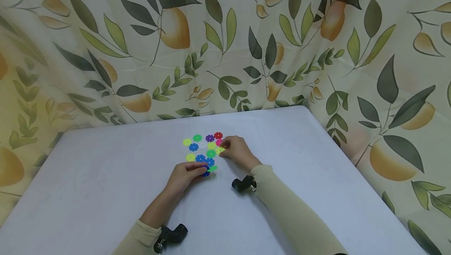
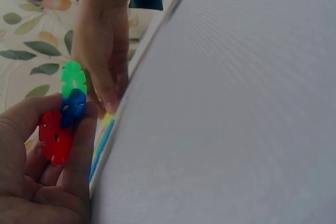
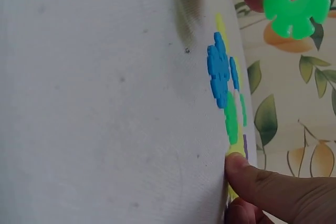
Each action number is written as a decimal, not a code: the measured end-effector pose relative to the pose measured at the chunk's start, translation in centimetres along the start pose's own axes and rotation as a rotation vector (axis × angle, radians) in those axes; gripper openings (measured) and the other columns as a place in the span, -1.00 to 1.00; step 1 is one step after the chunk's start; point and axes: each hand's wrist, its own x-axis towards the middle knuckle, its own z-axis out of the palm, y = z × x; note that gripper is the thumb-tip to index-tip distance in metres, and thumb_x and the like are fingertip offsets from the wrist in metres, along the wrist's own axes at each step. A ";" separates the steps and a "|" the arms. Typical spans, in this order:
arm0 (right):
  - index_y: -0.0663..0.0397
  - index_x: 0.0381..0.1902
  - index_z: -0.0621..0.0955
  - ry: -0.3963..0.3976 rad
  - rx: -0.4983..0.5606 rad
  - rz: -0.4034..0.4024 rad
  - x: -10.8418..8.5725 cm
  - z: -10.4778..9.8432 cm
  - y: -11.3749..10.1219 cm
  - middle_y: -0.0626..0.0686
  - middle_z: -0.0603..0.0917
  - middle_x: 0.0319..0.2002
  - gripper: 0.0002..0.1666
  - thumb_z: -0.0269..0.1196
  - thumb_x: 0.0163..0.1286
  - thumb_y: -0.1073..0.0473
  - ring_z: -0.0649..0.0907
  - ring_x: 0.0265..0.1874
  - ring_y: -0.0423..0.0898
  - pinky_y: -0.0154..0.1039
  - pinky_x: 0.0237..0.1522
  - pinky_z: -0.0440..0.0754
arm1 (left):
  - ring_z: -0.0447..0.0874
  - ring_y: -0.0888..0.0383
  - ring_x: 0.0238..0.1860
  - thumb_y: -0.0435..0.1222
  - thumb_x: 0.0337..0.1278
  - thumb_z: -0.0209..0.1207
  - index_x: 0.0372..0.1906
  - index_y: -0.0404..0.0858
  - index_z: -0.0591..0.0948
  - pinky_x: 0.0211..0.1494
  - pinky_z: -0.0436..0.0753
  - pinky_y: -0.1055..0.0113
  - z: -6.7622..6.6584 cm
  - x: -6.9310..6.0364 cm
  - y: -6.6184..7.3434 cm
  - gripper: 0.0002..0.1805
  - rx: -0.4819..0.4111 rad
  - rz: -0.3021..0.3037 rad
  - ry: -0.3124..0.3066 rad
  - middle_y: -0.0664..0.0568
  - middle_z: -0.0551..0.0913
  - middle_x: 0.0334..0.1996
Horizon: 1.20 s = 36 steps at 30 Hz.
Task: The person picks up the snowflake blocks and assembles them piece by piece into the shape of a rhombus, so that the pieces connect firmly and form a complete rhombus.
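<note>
Disc pickup: prob. the step in hand; R hand [image 1: 237, 151] at yellow disc [image 1: 220, 151], R edge of loose discs [image 1: 200, 158] on white table [image 1: 282, 196].
Next disc move: my read, calls for a firm edge grip, a lift clear of neighbors, then slot-to-slot lineup w/ L hand kept steady.
R hand: comes in from R, fingertips pointing L; thumb + finger pinch yellow disc; can't tell if disc is off table.
L hand [image 1: 184, 174]: near side of loose discs, looks raised; thumb + fingers pinch joined discs [image 2: 73, 108].
Joined discs: green, blue, red; blue in middle, between L fingertips.
Wrists: both forearms reach fwd, hands near each other, not touching.
</note>
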 end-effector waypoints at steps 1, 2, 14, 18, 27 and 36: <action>0.14 -0.15 0.68 0.006 0.010 0.006 -0.1 0.0 0.0 0.03 0.65 -0.31 -0.68 0.49 0.12 0.26 0.56 -0.30 -0.07 -0.23 -0.17 0.60 | 0.75 0.07 -0.07 -0.32 0.19 0.32 -0.06 -0.31 0.74 -0.01 0.70 0.31 0.0 0.0 0.0 -0.76 -0.003 0.001 -0.001 -0.10 0.74 -0.05; 0.13 -0.15 0.68 0.014 0.021 0.010 -0.1 0.1 0.1 0.03 0.64 -0.32 -0.68 0.49 0.11 0.26 0.56 -0.31 -0.07 -0.24 -0.19 0.60 | 0.75 0.07 -0.07 -0.33 0.19 0.32 -0.06 -0.31 0.74 -0.01 0.70 0.31 0.0 0.0 0.0 -0.76 -0.005 0.001 -0.003 -0.10 0.74 -0.05; -0.02 -0.23 0.59 0.119 0.145 -0.119 -1.9 0.7 1.5 -0.01 0.70 -0.32 -0.84 0.36 0.28 0.26 0.65 -0.29 -0.11 -0.12 -0.09 0.65 | 0.75 0.09 -0.07 -0.30 0.20 0.31 -0.06 -0.30 0.74 0.00 0.70 0.31 -0.1 -0.3 0.1 -0.76 0.044 0.004 0.006 -0.08 0.74 -0.05; -0.03 -0.20 0.61 0.114 0.204 -0.105 -2.8 0.6 2.0 -0.01 0.70 -0.31 -0.83 0.36 0.28 0.25 0.66 -0.28 -0.12 -0.13 -0.07 0.65 | 0.74 0.09 -0.07 -0.28 0.20 0.32 -0.06 -0.29 0.74 0.00 0.70 0.30 -0.1 -0.4 0.2 -0.75 0.053 0.004 0.007 -0.07 0.73 -0.05; 0.07 -0.16 0.66 0.063 0.362 -0.044 -3.9 0.4 2.4 0.02 0.71 -0.31 -0.79 0.40 0.23 0.28 0.68 -0.34 -0.17 -0.33 -0.26 0.63 | 0.74 0.12 -0.08 -0.25 0.17 0.34 -0.06 -0.29 0.74 -0.02 0.71 0.30 -0.2 -0.4 0.2 -0.73 0.040 0.004 0.019 -0.05 0.74 -0.08; 0.14 -0.08 0.67 -0.033 0.526 -0.057 -4.7 0.6 3.2 0.05 0.72 -0.26 -0.75 0.36 0.28 0.26 0.70 -0.30 -0.14 -0.33 -0.19 0.67 | 0.74 0.11 -0.08 -0.27 0.19 0.32 -0.06 -0.32 0.73 -0.04 0.72 0.30 0.0 0.0 -0.1 -0.73 0.024 0.024 0.027 -0.07 0.73 -0.07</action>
